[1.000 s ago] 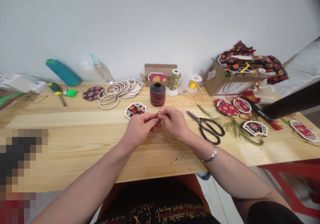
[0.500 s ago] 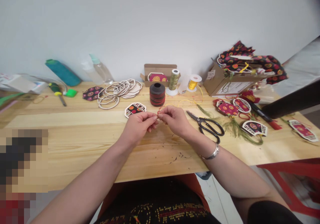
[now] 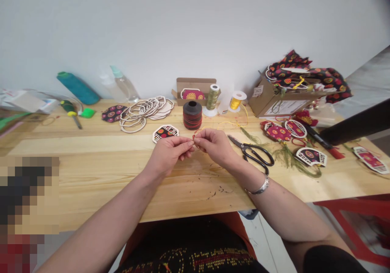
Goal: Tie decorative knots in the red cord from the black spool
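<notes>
Fingertips nearly touching, my two hands meet above the wooden table (image 3: 100, 163). My left hand (image 3: 171, 153) is closed in a pinch at a thin red cord (image 3: 194, 136). My right hand (image 3: 213, 145) pinches the same cord, a small bit of which shows between the fingertips. Behind them stands a dark spool (image 3: 192, 116) wound with red cord. An octagonal ornament (image 3: 165, 134) with a pale fretwork frame lies just beyond my left hand. To the right of my right hand rest black-handled scissors (image 3: 254, 151), blades slightly apart.
Pale wooden frames (image 3: 143, 110) lie back left, near a teal thread cone (image 3: 77, 88). Green thread (image 3: 212, 98) and yellow thread (image 3: 236, 102) stand behind. A carton (image 3: 268, 100) with patterned fabric, tasselled ornaments (image 3: 278, 133) and a black post (image 3: 359, 120) are at the right.
Both hands stay pinched together, with only slight shifts of the right fingers at the cord. The whole view has moved very slightly.
</notes>
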